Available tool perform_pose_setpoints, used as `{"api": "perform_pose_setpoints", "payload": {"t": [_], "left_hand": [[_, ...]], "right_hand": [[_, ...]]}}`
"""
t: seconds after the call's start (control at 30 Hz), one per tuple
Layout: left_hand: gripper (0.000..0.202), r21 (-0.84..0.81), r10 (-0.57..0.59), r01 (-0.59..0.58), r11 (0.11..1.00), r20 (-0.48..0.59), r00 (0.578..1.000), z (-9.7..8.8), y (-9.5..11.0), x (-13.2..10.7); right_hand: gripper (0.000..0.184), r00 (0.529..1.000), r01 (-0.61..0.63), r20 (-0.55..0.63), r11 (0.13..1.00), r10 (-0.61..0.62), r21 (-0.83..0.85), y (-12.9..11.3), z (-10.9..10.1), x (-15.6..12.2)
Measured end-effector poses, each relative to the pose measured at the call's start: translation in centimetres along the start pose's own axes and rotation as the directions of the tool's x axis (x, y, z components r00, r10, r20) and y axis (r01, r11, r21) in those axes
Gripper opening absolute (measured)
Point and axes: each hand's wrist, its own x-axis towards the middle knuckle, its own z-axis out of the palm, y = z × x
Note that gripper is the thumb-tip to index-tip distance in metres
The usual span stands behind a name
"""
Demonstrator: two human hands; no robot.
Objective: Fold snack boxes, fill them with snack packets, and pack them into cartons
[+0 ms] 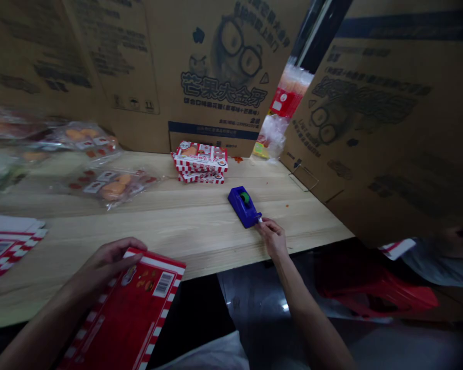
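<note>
My left hand grips the top edge of a red box with a barcode and red-and-white checked sides, tilted over the table's front edge. The thumb lies across its front. Further right, my right hand is closed at the front end of a blue tape dispenser that holds a green-cored roll. A small white bit, seemingly the tape's end, shows at the fingertips. Behind the dispenser stands a short stack of red-and-white boxes.
Large cardboard cartons wall the table's back and right side. Clear bags of orange pieces lie at left, near another red box. Bagged goods sit between cartons. A red stool and part of another person are at right.
</note>
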Motion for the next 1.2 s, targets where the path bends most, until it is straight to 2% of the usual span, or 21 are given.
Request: {"api": "perform_pose_setpoints", "payload": {"t": [0.13,0.27,0.33,0.37,0.4,0.43,0.5,0.57,0.6,0.67,0.73,0.8,0.87,0.93,0.97,1.0,1.07,1.1,1.13,1.17,1.2], "left_hand": [[0.038,0.001,0.018,-0.018,1.000,0.091,0.996,0.4,0.0,1.0],[0.034,-0.011,0.013,-0.011,1.000,0.172,0.985,0.1,-0.5,1.8],[0.031,0.005,0.013,-0.014,1.000,0.210,0.978,0.1,-0.6,2.0],[0.029,0.014,0.018,-0.021,1.000,0.226,0.974,0.1,-0.6,2.1],[0.028,0.025,0.026,-0.033,0.999,0.242,0.970,0.3,-0.5,2.2],[0.027,0.039,0.033,-0.045,0.998,0.261,0.965,0.5,-0.4,2.2],[0.026,0.066,0.042,-0.065,0.996,0.306,0.951,1.1,-0.1,2.3],[0.025,0.089,0.042,-0.077,0.993,0.344,0.938,1.7,0.0,2.3],[0.025,0.093,0.044,-0.083,0.992,0.358,0.933,1.9,0.0,2.3],[0.023,0.090,0.063,-0.103,0.991,0.366,0.928,2.1,-0.1,2.1],[0.022,0.082,0.096,-0.132,0.988,0.348,0.933,1.9,-0.2,1.7],[0.020,0.075,0.120,-0.152,0.985,0.327,0.937,1.6,-0.2,1.1],[0.019,0.067,0.138,-0.169,0.983,0.333,0.933,1.3,0.0,0.5],[0.019,0.043,0.146,-0.173,0.984,0.366,0.919,1.2,0.5,-0.3],[0.020,0.028,0.149,-0.173,0.985,0.387,0.910,1.2,0.8,-0.6],[0.021,0.014,0.151,-0.172,0.985,0.408,0.900,1.3,1.1,-1.0],[0.022,-0.007,0.163,-0.178,0.984,0.440,0.883,1.5,1.8,-1.6],[0.023,-0.013,0.174,-0.187,0.982,0.445,0.879,1.4,2.1,-1.8],[0.023,-0.021,0.183,-0.194,0.981,0.434,0.882,1.2,2.4,-2.0],[0.024,-0.041,0.192,-0.191,0.981,0.399,0.897,0.9,2.6,-2.1],[0.025,-0.081,0.201,-0.185,0.979,0.328,0.923,0.3,2.7,-2.3]], "right_hand": [[0.024,0.999,0.023,-0.024,0.998,-0.025,-0.065,1.7,-0.5,0.3],[0.030,1.000,0.015,-0.010,0.998,-0.016,-0.066,1.2,-0.1,-0.8],[0.032,0.994,-0.023,0.109,0.999,0.026,-0.033,-0.2,1.1,-2.7],[0.032,0.973,-0.041,0.228,0.999,0.047,-0.031,-1.1,2.1,-3.9],[0.031,0.923,-0.050,0.380,0.998,0.062,-0.043,-2.2,3.4,-5.1],[0.029,0.835,-0.035,0.547,0.997,0.066,-0.068,-3.3,5.0,-6.3],[0.027,0.574,0.065,0.817,0.992,0.050,-0.106,-5.3,8.5,-8.5],[0.031,0.362,0.148,0.932,0.986,0.013,-0.072,-6.8,11.8,-9.9],[0.033,0.300,0.189,0.954,0.980,-0.005,-0.054,-7.2,13.2,-10.4],[0.036,0.262,0.304,0.965,0.950,-0.017,-0.066,-7.3,15.1,-11.1],[0.035,0.305,0.427,0.952,0.893,0.008,-0.144,-7.0,16.0,-11.7],[0.033,0.344,0.461,0.937,0.860,0.057,-0.221,-6.6,16.2,-12.0],[0.034,0.343,0.363,0.931,0.896,0.127,-0.256,-6.4,16.2,-12.2],[0.033,0.301,0.134,0.926,0.952,0.226,-0.276,-6.5,16.0,-12.4],[0.034,0.249,-0.011,0.926,0.957,0.284,-0.291,-6.6,16.0,-12.6],[0.037,0.166,-0.161,0.928,0.937,0.334,-0.309,-6.7,15.9,-12.8],[0.049,-0.035,-0.429,0.930,0.835,0.367,-0.345,-6.7,16.0,-13.4],[0.054,-0.098,-0.532,0.933,0.773,0.348,-0.344,-6.6,16.2,-13.7],[0.056,-0.112,-0.616,0.940,0.719,0.323,-0.321,-6.3,16.4,-14.1],[0.054,-0.086,-0.679,0.947,0.677,0.311,-0.284,-6.0,16.7,-14.3],[0.050,-0.030,-0.720,0.949,0.652,0.313,-0.238,-5.6,17.1,-14.3]]}}
